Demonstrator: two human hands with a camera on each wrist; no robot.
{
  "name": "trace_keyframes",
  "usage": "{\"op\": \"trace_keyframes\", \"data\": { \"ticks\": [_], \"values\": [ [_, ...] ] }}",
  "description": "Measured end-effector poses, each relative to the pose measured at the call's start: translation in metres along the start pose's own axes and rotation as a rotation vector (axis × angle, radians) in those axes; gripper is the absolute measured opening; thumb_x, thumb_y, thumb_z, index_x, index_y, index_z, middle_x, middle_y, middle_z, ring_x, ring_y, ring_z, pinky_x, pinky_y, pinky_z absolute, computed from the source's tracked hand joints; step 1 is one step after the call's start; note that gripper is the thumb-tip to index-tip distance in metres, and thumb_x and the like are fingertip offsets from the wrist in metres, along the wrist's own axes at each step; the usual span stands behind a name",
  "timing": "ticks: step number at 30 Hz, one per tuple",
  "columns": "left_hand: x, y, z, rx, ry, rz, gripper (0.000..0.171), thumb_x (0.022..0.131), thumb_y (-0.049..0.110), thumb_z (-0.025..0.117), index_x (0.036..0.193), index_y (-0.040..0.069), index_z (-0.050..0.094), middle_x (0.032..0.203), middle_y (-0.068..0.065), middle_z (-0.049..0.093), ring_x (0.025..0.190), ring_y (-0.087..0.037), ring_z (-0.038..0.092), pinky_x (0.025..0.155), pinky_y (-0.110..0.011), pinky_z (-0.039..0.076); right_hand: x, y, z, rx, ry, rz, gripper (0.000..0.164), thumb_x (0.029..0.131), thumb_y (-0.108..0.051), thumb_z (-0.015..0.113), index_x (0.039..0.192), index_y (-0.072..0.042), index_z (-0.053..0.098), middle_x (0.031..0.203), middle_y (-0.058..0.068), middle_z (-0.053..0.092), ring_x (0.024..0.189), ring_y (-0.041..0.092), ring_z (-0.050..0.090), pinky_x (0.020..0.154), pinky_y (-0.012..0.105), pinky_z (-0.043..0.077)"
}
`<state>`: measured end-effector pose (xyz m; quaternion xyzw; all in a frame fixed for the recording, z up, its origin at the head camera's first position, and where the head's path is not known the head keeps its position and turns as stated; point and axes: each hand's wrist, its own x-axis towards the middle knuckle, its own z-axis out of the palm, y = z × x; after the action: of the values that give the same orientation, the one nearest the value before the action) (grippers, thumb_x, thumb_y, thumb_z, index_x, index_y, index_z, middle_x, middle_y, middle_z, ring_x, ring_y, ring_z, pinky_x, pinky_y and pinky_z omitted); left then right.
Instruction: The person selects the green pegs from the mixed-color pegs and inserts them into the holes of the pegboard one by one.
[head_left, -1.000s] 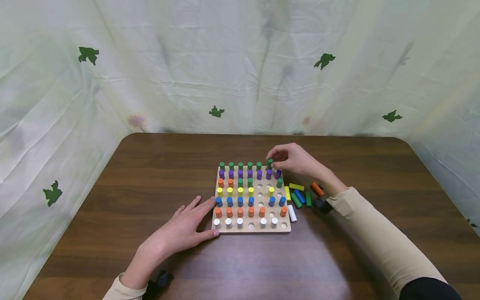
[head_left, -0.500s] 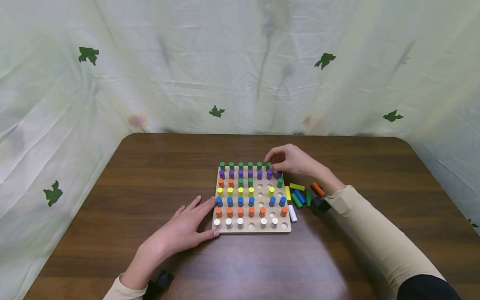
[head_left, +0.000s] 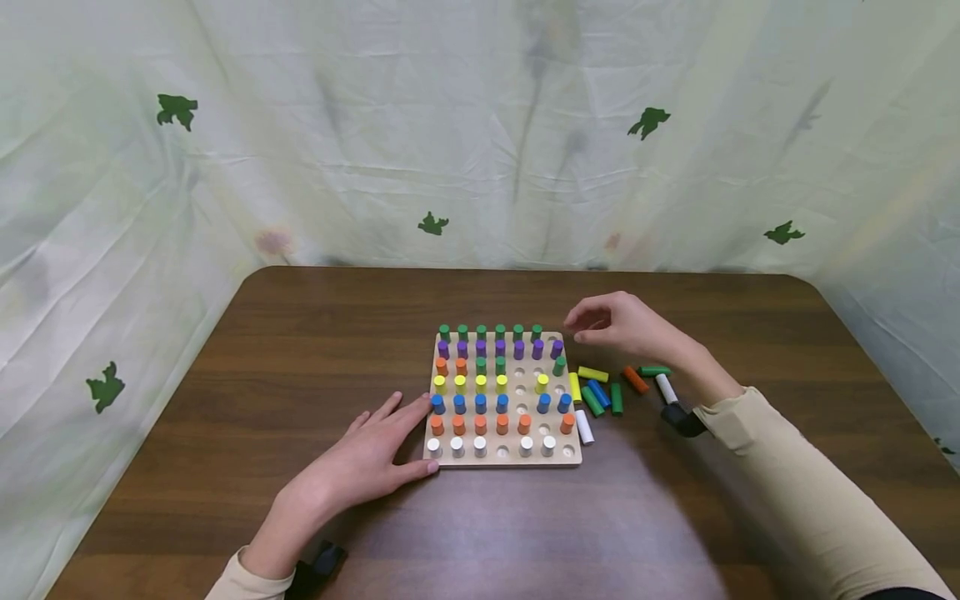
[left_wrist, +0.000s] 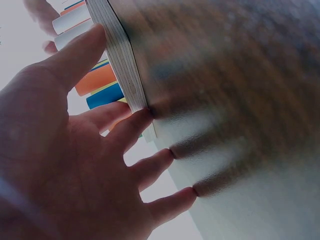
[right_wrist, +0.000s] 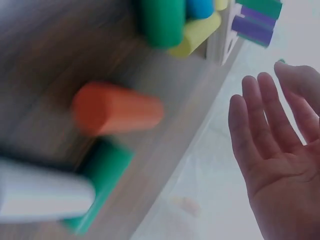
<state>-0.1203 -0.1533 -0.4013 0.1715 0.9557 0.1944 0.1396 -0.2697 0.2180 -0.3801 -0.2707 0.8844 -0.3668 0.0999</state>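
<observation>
A light wooden pegboard (head_left: pixel 480 458) lies mid-table, with rows of coloured pegs standing in it and several bare holes. Along its far row stand green pegs (head_left: pixel 537 332); the far right corner hole is bare. My left hand (head_left: pixel 375 454) rests spread at the board's left edge, thumb at the near corner; the left wrist view shows its fingertips touching the board edge and table. Off the board's far right corner hovers my right hand (head_left: pixel 626 323), its fingers loosely bent. In the right wrist view nothing lies between those fingers (right_wrist: pixel 270 107).
Loose pegs lie right of the board: a white peg (head_left: pixel 584 427), a yellow peg (head_left: pixel 593 374), a blue peg (head_left: pixel 598 392), an orange peg (head_left: pixel 635 379), a green peg (head_left: pixel 655 370) and others. A pale curtain (head_left: pixel 480 133) hangs behind the table (head_left: pixel 337 317).
My right hand pushed a green peg down into the far row, let go and moved right, away from the board. A white and a green loose peg came into view. The left hand stayed still.
</observation>
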Motion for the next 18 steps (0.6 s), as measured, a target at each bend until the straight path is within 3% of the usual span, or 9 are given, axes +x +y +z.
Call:
{"op": "trace_keyframes", "data": {
  "ticks": [12, 18],
  "values": [
    [-0.002, 0.0, -0.001, -0.011, 0.003, 0.003, 0.085, 0.088, 0.057, 0.066, 0.154, 0.014, 0.035, 0.157, -0.003, 0.035, 0.147, -0.038, 0.017, 0.109, -0.069, 0.016, -0.043, 0.022, -0.018, -0.093, -0.006, 0.091, 0.02, 0.09, -0.009, 0.072, 0.11, -0.007, 0.071, 0.103, 0.004, 0.071, 0.092, 0.02, 0.065, 0.078, 0.035, 0.057],
    [-0.001, 0.0, -0.002, -0.011, 0.006, 0.005, 0.085, 0.087, 0.057, 0.066, 0.154, 0.014, 0.035, 0.156, -0.003, 0.035, 0.147, -0.037, 0.017, 0.109, -0.068, 0.016, -0.06, 0.038, -0.024, -0.151, -0.043, 0.126, 0.021, 0.089, -0.009, 0.073, 0.109, -0.009, 0.072, 0.104, 0.003, 0.07, 0.092, 0.02, 0.064, 0.081, 0.04, 0.055]
  ]
}}
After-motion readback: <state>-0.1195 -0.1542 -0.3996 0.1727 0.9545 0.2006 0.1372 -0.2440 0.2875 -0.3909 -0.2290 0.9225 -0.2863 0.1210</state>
